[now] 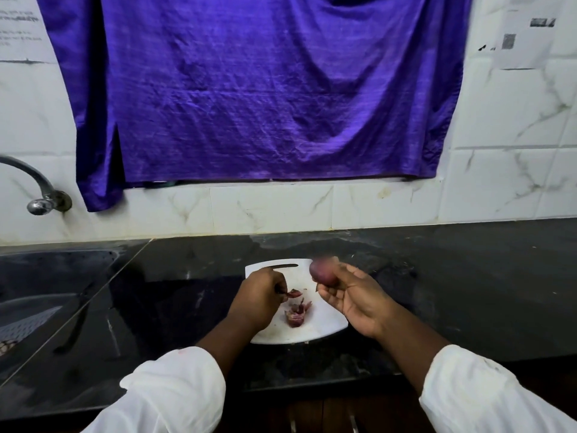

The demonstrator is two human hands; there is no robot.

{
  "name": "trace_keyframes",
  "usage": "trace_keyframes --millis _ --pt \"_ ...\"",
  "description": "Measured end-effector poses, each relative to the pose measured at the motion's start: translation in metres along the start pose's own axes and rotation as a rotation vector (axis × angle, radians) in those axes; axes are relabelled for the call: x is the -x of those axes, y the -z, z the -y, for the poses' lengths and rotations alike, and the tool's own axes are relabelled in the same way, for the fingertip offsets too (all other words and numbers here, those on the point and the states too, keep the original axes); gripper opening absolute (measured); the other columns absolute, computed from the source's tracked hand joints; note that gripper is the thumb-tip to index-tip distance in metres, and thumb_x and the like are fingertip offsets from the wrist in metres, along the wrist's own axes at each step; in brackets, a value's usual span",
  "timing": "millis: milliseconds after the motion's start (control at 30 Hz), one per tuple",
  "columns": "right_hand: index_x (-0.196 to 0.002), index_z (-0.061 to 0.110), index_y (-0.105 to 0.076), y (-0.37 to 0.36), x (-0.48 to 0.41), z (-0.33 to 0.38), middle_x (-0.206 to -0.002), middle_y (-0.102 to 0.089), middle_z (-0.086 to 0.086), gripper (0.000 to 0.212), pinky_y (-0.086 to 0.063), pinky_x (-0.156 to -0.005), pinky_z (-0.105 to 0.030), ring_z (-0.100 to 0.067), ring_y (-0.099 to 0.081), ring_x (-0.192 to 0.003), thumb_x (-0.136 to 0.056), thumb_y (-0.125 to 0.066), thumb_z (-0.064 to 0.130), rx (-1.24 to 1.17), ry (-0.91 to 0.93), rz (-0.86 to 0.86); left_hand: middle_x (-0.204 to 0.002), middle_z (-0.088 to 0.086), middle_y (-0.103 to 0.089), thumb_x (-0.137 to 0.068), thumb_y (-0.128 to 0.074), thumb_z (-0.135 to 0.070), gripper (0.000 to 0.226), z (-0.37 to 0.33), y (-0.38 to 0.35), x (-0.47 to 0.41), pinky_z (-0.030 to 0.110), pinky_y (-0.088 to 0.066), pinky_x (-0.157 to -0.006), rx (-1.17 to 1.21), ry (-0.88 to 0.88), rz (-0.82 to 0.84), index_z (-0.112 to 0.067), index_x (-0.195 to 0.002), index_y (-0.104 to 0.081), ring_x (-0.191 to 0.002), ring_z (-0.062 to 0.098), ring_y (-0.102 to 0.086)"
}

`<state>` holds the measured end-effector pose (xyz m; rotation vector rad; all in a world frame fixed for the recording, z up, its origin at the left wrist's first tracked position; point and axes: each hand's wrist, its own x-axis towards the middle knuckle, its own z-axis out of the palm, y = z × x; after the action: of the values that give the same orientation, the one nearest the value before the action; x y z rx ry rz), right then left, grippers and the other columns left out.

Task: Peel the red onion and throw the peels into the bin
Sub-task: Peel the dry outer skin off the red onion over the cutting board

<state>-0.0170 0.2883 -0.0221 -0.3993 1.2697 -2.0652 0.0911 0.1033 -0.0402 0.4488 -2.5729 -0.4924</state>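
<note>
My right hand (352,295) holds the red onion (323,271) at its fingertips, raised over the far right corner of the white cutting board (324,326); the onion is blurred. My left hand (260,300) hovers over the board's left side, its fingers curled and pinching a piece of purple peel (293,293). More loose peels (296,314) lie in a small heap in the middle of the board. No bin is in view.
The board lies on a black stone counter (468,292). A sink (46,285) is sunk into the counter at the left, with a metal tap (40,195) on the tiled wall above it. A purple cloth (265,89) hangs on the wall behind.
</note>
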Motion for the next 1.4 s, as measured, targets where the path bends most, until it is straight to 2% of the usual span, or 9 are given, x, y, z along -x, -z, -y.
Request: trace_keyframes --millis 100,200,267,433,700,967,1100,1300,1400 --pt "-0.128 0.008 -0.063 -0.003 0.000 -0.005 -0.119 -0.069 -0.021 0.038 -0.063 -0.071 -0.031 -0.025 -0.073 -0.083 -0.092 -0.072 0.019 0.040 0.009 0.000 -0.102 -0.010 -0.068 -0.086 -0.073 -0.015 0.022 -0.003 -0.002 0.001 0.019 -0.045 -0.074 0.011 -0.052 0.061 -0.026 -0.104 -0.078 -0.092 0.009 -0.064" --pt "-0.129 0.009 -0.062 -0.002 0.000 -0.007 -0.125 -0.069 -0.017 0.043 -0.063 -0.076 -0.031 -0.025 -0.072 -0.093 -0.089 -0.073 0.001 0.105 0.045 0.015 -0.108 -0.011 -0.070 -0.088 -0.070 -0.027 0.023 -0.006 -0.001 0.003 0.022 -0.046 -0.076 0.049 -0.039 0.028 -0.028 -0.110 -0.078 -0.087 0.006 -0.063" --pt "-0.130 0.011 -0.062 0.000 0.000 -0.010 -0.126 -0.070 -0.016 0.048 -0.063 -0.079 -0.034 -0.027 -0.072 -0.099 -0.086 -0.075 -0.005 0.174 0.076 0.017 -0.109 -0.012 -0.070 -0.090 -0.068 -0.032 0.023 -0.010 0.002 0.004 0.023 -0.046 -0.074 0.107 -0.031 -0.055 -0.029 -0.112 -0.077 -0.084 0.004 -0.064" --pt "-0.131 0.014 -0.063 -0.001 0.000 -0.015 -0.124 -0.070 -0.012 0.057 -0.062 -0.076 -0.033 -0.025 -0.072 -0.105 -0.080 -0.081 -0.007 0.354 0.150 0.009 -0.093 -0.013 -0.067 -0.091 -0.073 -0.030 0.014 -0.028 0.014 0.005 0.022 -0.050 -0.067 0.261 -0.112 -0.211 -0.031 -0.103 -0.080 -0.074 0.002 -0.065" --pt "-0.132 0.008 -0.062 -0.008 0.009 -0.011 -0.121 -0.068 -0.015 0.058 -0.059 -0.063 -0.021 -0.018 -0.069 -0.093 -0.080 -0.077 -0.013 0.534 0.215 0.033 -0.083 -0.008 -0.073 -0.086 -0.079 -0.023 0.005 -0.039 0.016 0.001 0.031 -0.055 -0.068 0.184 -0.154 -0.175 -0.023 -0.089 -0.083 -0.076 0.006 -0.065" --pt "-0.131 0.009 -0.062 -0.005 0.008 -0.012 -0.122 -0.068 -0.013 0.056 -0.056 -0.063 -0.018 -0.016 -0.068 -0.090 -0.081 -0.076 -0.012 0.600 0.273 0.061 -0.081 -0.005 -0.076 -0.085 -0.078 -0.020 0.004 -0.046 0.018 0.004 0.035 -0.058 -0.069 0.197 -0.115 -0.170 -0.020 -0.084 -0.082 -0.074 0.011 -0.068" --pt "-0.133 0.010 -0.061 -0.005 0.007 -0.012 -0.125 -0.067 -0.012 0.058 -0.057 -0.064 -0.020 -0.014 -0.068 -0.086 -0.082 -0.075 -0.013 0.625 0.284 0.083 -0.082 -0.006 -0.069 -0.085 -0.077 -0.019 0.002 -0.042 0.015 0.005 0.032 -0.054 -0.067 0.141 -0.139 -0.153 -0.019 -0.086 -0.078 -0.075 0.012 -0.063" --pt "-0.125 0.024 -0.062 -0.007 0.006 -0.009 -0.124 -0.068 -0.012 0.058 -0.057 -0.067 -0.022 -0.005 -0.069 -0.071 -0.081 -0.077 -0.011 0.663 0.315 0.121 -0.086 -0.007 -0.057 -0.090 -0.068 -0.022 0.008 -0.039 0.014 0.004 0.028 -0.044 -0.067 0.024 -0.263 -0.175 -0.018 -0.087 -0.063 -0.080 0.012 -0.050" --pt "-0.127 0.024 -0.063 -0.007 0.010 -0.006 -0.124 -0.067 -0.011 0.056 -0.057 -0.068 -0.020 -0.004 -0.068 -0.070 -0.083 -0.077 -0.009 0.682 0.309 0.151 -0.085 -0.008 -0.055 -0.092 -0.067 -0.023 0.009 -0.035 0.017 -0.001 0.028 -0.040 -0.067 -0.008 -0.242 -0.186 -0.020 -0.087 -0.060 -0.081 0.012 -0.049"
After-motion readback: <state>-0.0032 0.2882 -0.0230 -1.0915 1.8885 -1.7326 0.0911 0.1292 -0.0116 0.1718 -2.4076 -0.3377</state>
